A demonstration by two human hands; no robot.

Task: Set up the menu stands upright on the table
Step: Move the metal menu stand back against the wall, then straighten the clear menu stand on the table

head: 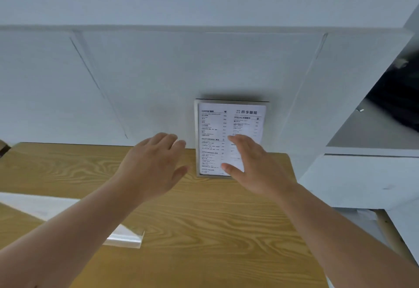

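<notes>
A clear acrylic menu stand with a printed white menu sheet stands upright at the far edge of the wooden table, against the white wall. My right hand is spread in front of its lower right part, fingers apart, holding nothing; whether it touches the stand I cannot tell. To the left of the stand my left hand hovers with loose fingers and nothing in it. A second clear stand lies flat on the table near my left forearm, which partly hides it.
A white panelled wall runs along the table's far edge. A white shelf unit stands at the right, with a dark object in its recess. The table's right edge drops off near a wooden leg.
</notes>
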